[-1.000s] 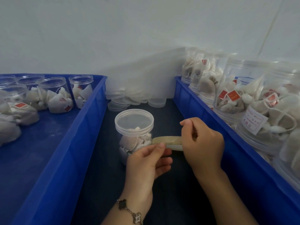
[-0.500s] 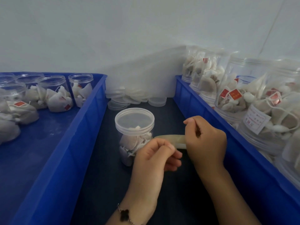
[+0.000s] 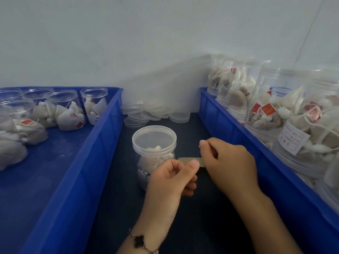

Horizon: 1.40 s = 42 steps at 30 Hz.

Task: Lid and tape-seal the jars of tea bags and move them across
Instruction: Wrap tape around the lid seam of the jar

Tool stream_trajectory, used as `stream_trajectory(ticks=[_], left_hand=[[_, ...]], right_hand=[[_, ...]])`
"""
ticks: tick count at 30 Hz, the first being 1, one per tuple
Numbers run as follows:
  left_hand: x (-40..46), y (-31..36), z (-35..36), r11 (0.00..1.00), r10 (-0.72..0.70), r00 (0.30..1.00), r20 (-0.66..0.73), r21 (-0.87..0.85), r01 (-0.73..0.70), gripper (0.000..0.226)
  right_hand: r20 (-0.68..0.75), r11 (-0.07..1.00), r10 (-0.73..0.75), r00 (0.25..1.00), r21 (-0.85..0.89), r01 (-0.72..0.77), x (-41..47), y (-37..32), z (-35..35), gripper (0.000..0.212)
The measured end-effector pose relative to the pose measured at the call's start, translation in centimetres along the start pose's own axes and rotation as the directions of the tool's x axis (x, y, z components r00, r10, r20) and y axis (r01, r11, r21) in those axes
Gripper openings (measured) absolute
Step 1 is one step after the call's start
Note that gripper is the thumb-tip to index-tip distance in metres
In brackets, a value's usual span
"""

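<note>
A clear jar of tea bags [image 3: 153,158] with its translucent lid [image 3: 154,139] on stands on the dark table between two blue bins. Just right of it lies a flat roll of tape [image 3: 190,160], seen edge-on. My right hand [image 3: 229,162] grips the roll, fingers curled around it. My left hand [image 3: 172,178], in front of the jar, pinches at the roll's near edge with thumb and forefinger; a tape end there is too thin to make out.
The left blue bin [image 3: 102,136] holds several open jars of tea bags [image 3: 64,110]. The right blue bin [image 3: 229,131] holds several lidded jars [image 3: 266,109], one labelled. Loose lids [image 3: 146,116] are piled at the back by the wall.
My left hand has shifted right along the roll and curled, thumb and forefinger now pinching at its edge. The right hand, roll and jar have stayed put.
</note>
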<state>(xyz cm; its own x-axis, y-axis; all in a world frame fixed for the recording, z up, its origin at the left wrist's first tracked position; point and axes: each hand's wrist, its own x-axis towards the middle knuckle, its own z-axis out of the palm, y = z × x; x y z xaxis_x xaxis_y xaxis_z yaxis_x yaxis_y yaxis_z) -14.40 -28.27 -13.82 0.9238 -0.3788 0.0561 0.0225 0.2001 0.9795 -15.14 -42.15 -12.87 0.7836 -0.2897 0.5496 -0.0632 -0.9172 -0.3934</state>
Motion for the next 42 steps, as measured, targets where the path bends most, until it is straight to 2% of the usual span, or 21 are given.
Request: stream_trajectory(ticks=[3,7,10,13,15,20,25,28,29,32,33,35,37,39,42], left_hand=[[0.2,-0.3,-0.3,0.991,0.034,0.994,-0.105,0.130,-0.020,0.024],[0.1,-0.7,-0.7,0.909,0.186,0.968,-0.167,0.402,-0.105,0.030],[-0.3,-0.6,-0.4,0.881,0.221,0.969,-0.112,0.449,-0.149,0.025],[-0.4,-0.3,-0.3,0.890,0.194,0.978,-0.075,0.433,-0.143,0.021],[-0.2,-0.1,-0.7,0.898,0.164,0.984,-0.066,0.424,-0.121,0.015],[0.0,0.5,-1.6,0.871,0.178,0.983,0.035,0.459,-0.174,0.013],[-0.9,0.9,-0.7,0.914,0.181,0.969,0.170,0.333,-0.230,0.019],[-0.6,1.0,-1.1,0.901,0.243,0.966,0.090,0.347,-0.259,0.021],[-0.5,0.9,-1.4,0.857,0.304,0.951,0.056,0.420,-0.298,0.021],[-0.4,0.9,-2.4,0.570,0.519,0.849,0.097,0.701,-0.429,0.026],[-0.4,1.0,-2.7,0.502,0.571,0.815,0.102,0.742,-0.445,0.027],[-0.2,1.2,-3.3,0.428,0.650,0.757,0.064,0.793,-0.434,0.026],[-0.1,1.2,-3.6,0.375,0.705,0.709,0.026,0.834,-0.404,0.022],[-0.1,1.1,-3.3,0.335,0.732,0.680,0.023,0.858,-0.390,0.020],[-0.2,0.6,-2.7,0.277,0.788,0.615,0.026,0.877,-0.393,0.019]], right_hand=[[0.117,0.998,-0.008,0.993,-0.059,0.015,0.3,-0.2,-0.7,0.042],[0.302,0.994,-0.006,0.953,-0.105,0.039,0.3,-0.1,-1.3,0.059],[0.446,0.987,-0.029,0.895,-0.127,0.096,0.1,0.0,-1.3,0.069],[0.550,0.994,0.002,0.835,-0.094,0.060,0.0,0.4,-1.4,0.080],[0.565,0.998,0.013,0.825,-0.058,0.024,0.0,0.7,-1.2,0.079],[0.471,0.997,0.075,0.879,-0.018,-0.075,0.2,0.6,-0.4,0.069],[0.368,0.982,0.141,0.919,0.066,-0.178,0.2,0.2,0.7,0.077],[0.390,0.948,0.173,0.904,0.183,-0.260,0.3,0.8,0.9,0.069],[0.434,0.930,0.184,0.882,0.213,-0.299,0.6,0.8,1.0,0.065],[0.540,0.815,0.204,0.816,0.369,-0.447,0.9,1.1,0.5,0.055],[0.573,0.801,0.159,0.804,0.402,-0.444,1.0,1.3,0.2,0.058],[0.640,0.874,0.030,0.768,0.356,-0.330,1.0,1.9,-0.8,0.074],[0.676,0.943,0.023,0.736,0.231,-0.241,0.9,1.9,-1.4,0.066],[0.629,0.975,0.094,0.771,0.098,-0.199,1.0,1.6,-1.2,0.043],[0.416,0.989,0.143,0.898,-0.021,-0.147,0.9,1.1,-0.4,0.027]])
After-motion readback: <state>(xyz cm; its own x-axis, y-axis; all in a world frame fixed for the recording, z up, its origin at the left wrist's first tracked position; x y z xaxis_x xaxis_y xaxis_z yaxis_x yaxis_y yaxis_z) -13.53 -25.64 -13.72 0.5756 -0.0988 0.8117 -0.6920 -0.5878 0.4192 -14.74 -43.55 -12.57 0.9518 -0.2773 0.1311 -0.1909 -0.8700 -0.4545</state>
